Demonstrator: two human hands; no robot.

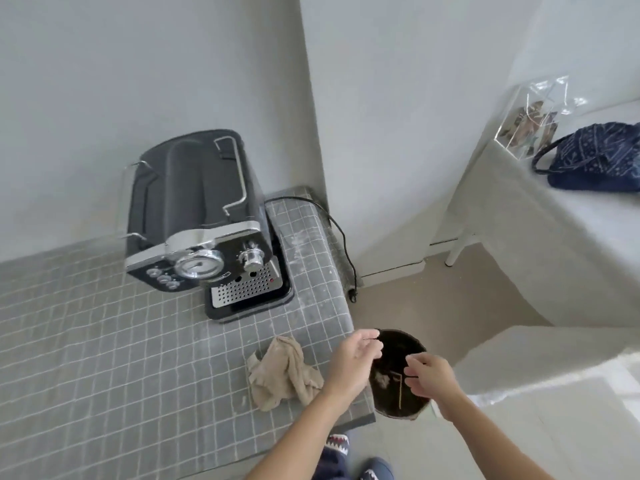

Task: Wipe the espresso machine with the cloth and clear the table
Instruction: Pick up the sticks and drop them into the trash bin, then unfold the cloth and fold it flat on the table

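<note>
A black and chrome espresso machine [204, 230] stands at the back right of the grey tiled table [104, 341], against the wall. A crumpled beige cloth [282, 374] lies near the table's front right corner. My left hand [356, 362] hovers over that corner, just right of the cloth, fingers loosely apart and holding nothing. My right hand [429, 375] is held over a dark round bin [398, 348] on the floor beside the table, fingers spread and empty. A bit of pale scrap and a thin stick lie inside the bin.
The machine's black cord [341, 237] hangs off the table's right edge down to the floor. A white-covered table [554, 244] stands at right with a blue patterned bag [599, 157] and a clear plastic box [533, 123].
</note>
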